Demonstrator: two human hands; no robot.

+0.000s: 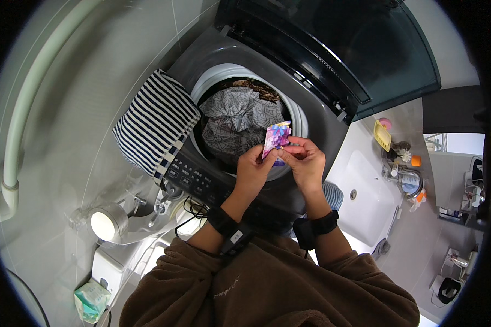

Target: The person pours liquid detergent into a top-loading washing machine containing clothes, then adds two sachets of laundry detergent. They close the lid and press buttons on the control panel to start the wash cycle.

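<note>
Over the drum of a top-loading washing machine (199,61), a small purple and pink packet (276,139) is pinched between both my hands. My left hand (253,169) grips its lower left side with thumb and fingers. On its right side, the fingertips of my right hand (308,166) close on the packet near the left thumb. Whether the packet is torn cannot be made out. Below it, grey patterned laundry (232,111) lies bunched inside the drum. The dark see-through lid (387,60) stands raised behind the opening.
A navy-and-white striped cloth (155,120) drapes over the machine's left corner, beside the control panel (191,177). A white sink (368,191) is at right, with a yellow soap dish (382,136) behind it. A pale pipe (22,120) runs along the left wall.
</note>
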